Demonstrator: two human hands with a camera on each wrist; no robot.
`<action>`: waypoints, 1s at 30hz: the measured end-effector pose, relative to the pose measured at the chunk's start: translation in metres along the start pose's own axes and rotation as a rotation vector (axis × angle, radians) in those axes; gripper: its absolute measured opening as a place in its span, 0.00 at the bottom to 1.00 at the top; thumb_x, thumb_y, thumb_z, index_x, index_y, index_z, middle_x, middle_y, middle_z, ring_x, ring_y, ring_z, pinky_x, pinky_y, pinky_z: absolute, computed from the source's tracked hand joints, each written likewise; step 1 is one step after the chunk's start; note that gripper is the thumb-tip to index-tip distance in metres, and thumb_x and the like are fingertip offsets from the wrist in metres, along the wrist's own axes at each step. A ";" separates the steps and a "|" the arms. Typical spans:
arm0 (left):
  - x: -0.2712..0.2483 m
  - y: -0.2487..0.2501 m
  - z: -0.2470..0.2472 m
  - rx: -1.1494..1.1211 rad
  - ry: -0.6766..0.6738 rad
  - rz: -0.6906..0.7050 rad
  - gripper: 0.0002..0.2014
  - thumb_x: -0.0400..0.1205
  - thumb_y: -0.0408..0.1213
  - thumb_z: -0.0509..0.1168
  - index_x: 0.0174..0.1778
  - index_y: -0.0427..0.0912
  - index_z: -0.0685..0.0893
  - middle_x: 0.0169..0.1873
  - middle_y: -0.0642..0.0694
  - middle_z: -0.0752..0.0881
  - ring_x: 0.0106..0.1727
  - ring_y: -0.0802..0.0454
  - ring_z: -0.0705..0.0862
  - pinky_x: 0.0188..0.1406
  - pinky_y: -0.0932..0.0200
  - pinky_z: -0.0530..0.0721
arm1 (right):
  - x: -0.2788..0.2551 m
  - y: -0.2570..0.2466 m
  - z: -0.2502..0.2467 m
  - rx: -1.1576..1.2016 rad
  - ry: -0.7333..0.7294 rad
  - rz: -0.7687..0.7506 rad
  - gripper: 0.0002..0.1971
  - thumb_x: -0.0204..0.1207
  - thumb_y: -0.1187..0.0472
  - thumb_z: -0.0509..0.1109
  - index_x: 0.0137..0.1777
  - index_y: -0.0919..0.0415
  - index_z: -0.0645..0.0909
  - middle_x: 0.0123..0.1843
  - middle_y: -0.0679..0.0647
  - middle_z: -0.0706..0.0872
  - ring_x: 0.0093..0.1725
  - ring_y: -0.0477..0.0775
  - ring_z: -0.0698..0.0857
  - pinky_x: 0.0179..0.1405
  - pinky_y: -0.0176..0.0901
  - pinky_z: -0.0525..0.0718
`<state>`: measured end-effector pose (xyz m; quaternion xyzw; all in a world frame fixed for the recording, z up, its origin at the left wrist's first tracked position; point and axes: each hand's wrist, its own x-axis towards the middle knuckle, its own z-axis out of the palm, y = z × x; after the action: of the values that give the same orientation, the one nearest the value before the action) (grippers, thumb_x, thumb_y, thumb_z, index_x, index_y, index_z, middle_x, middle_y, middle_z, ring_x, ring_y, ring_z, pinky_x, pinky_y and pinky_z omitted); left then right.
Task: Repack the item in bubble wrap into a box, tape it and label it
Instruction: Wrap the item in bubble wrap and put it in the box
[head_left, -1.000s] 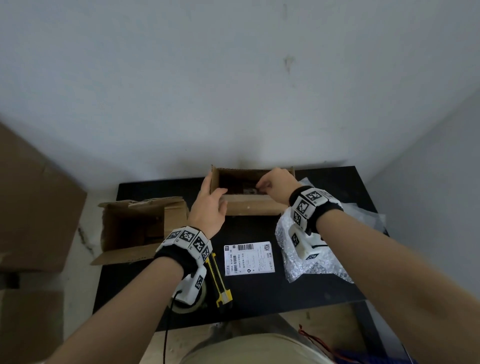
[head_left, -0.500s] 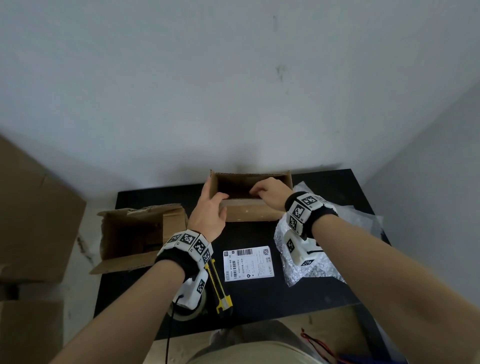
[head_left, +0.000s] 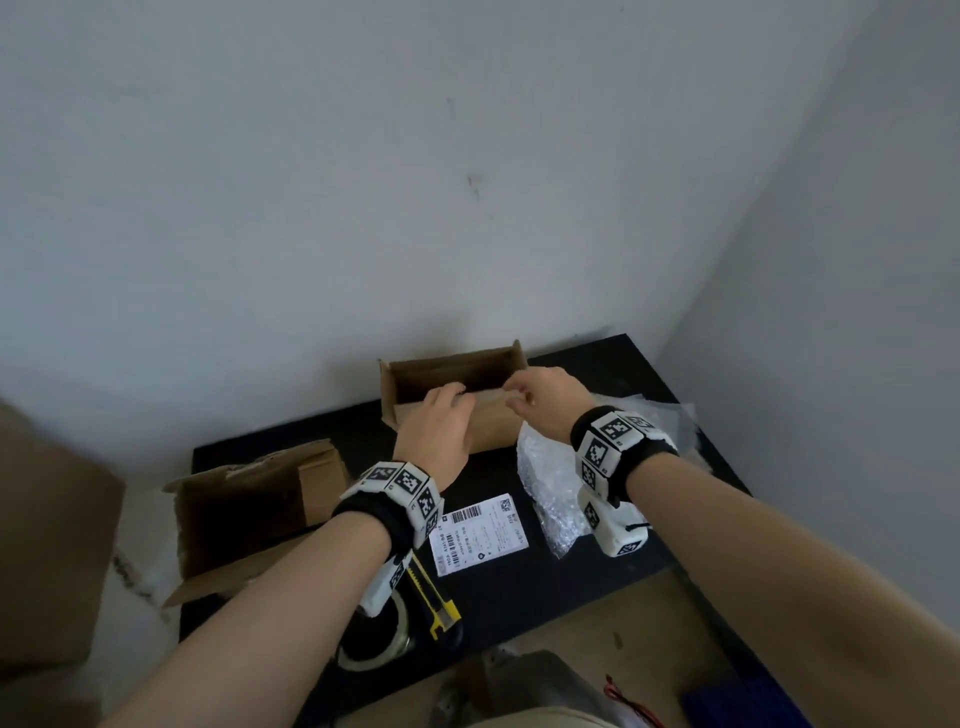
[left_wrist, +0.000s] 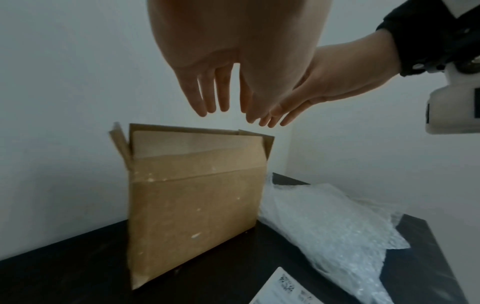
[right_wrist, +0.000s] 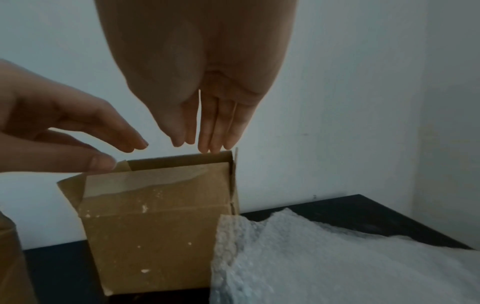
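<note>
Small brown cardboard box (head_left: 452, 395) upright at back of black table (head_left: 545, 577), flaps up, left hand (head_left: 434, 431) & right hand (head_left: 545, 397) above its top w/ fingers straight, holding nothing, crumpled clear bubble wrap (head_left: 550, 483) touching box's right side, white shipping label (head_left: 480, 532) in front of box.

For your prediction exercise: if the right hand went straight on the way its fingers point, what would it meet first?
Probably the small box: the right hand points its fingers down at the top edge, apparently at its far right flap; whether they touch is unclear.
</note>
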<state>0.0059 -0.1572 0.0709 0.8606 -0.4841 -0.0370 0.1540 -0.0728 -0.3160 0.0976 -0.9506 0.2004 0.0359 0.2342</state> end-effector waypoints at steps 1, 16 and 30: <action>0.002 0.005 0.002 -0.010 -0.011 0.027 0.18 0.83 0.35 0.60 0.69 0.41 0.75 0.72 0.44 0.72 0.71 0.47 0.71 0.63 0.52 0.77 | -0.008 0.004 -0.002 -0.015 0.018 0.017 0.15 0.82 0.58 0.61 0.67 0.56 0.78 0.63 0.55 0.83 0.61 0.52 0.81 0.61 0.45 0.79; 0.006 0.056 0.091 -0.128 -0.275 -0.117 0.17 0.84 0.35 0.57 0.68 0.47 0.75 0.65 0.45 0.74 0.62 0.47 0.76 0.55 0.49 0.81 | -0.065 0.129 0.046 -0.037 -0.118 0.216 0.18 0.81 0.56 0.64 0.70 0.53 0.75 0.72 0.52 0.75 0.64 0.54 0.79 0.64 0.46 0.75; 0.030 0.088 0.149 -0.042 -0.408 -0.172 0.24 0.84 0.32 0.56 0.77 0.45 0.62 0.79 0.43 0.60 0.77 0.46 0.65 0.69 0.53 0.72 | -0.025 0.187 0.094 -0.034 -0.298 -0.005 0.33 0.75 0.71 0.67 0.79 0.59 0.62 0.83 0.56 0.56 0.80 0.58 0.59 0.77 0.45 0.63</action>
<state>-0.0826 -0.2595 -0.0418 0.8699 -0.4293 -0.2333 0.0669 -0.1676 -0.4149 -0.0621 -0.9391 0.1603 0.1795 0.2452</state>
